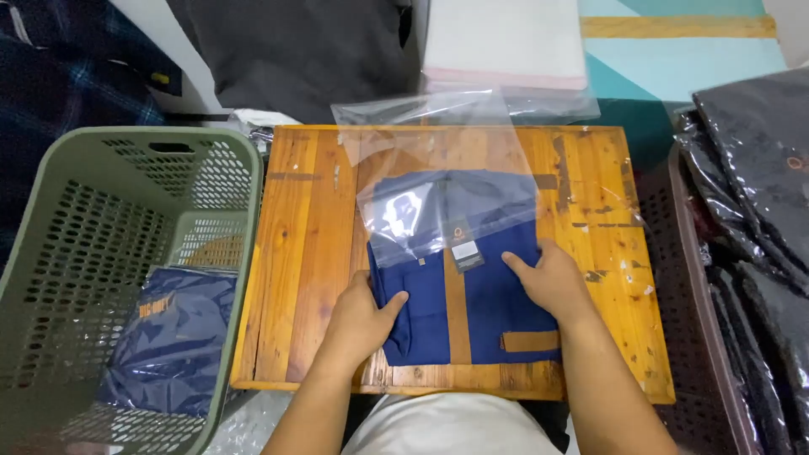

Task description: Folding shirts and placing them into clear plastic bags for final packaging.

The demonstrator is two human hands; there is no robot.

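Note:
A folded navy garment (472, 316) with tan strips lies on a low wooden table (303, 253). Its far half sits inside a clear plastic bag (438, 160) that stretches toward the table's far edge. My left hand (358, 320) grips the garment's left edge, thumb on top. My right hand (548, 274) presses flat on the garment's right side, near the bag's mouth. A small tag shows at the garment's middle.
A green mesh basket (76, 253) stands left of the table, holding one bagged navy garment (173, 337). A brown crate (699, 337) on the right holds several dark bagged garments (758, 168). White folded material (506, 42) lies beyond the table.

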